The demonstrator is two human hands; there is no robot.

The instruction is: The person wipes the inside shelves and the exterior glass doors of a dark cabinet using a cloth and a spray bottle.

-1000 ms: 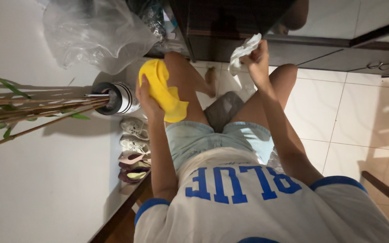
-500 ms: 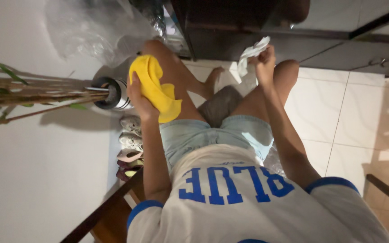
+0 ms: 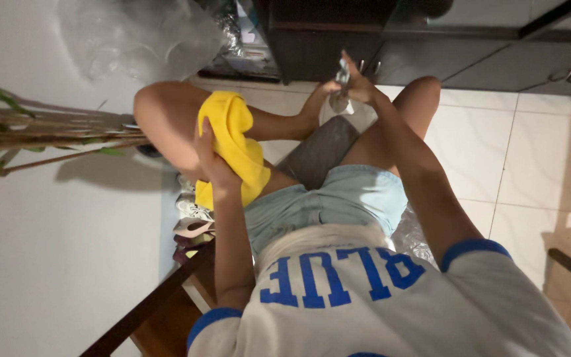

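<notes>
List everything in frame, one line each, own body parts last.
yellow cloth: 1, yellow, on raised left thigh, under left hand
white rag: 1, white, crumpled, in right hand by the foot
plastic bag: 1, clear, top left against wall
dark cabinet: 1, dark brown, top centre
bamboo stalks: several, green-brown, left
shoes: a few pairs, pale and dark, by wall
grey seat: 1, grey, between thighs
floor tiles: white, right
left hand: 1, pressing the yellow cloth
right hand: 1, gripping the white rag
</notes>
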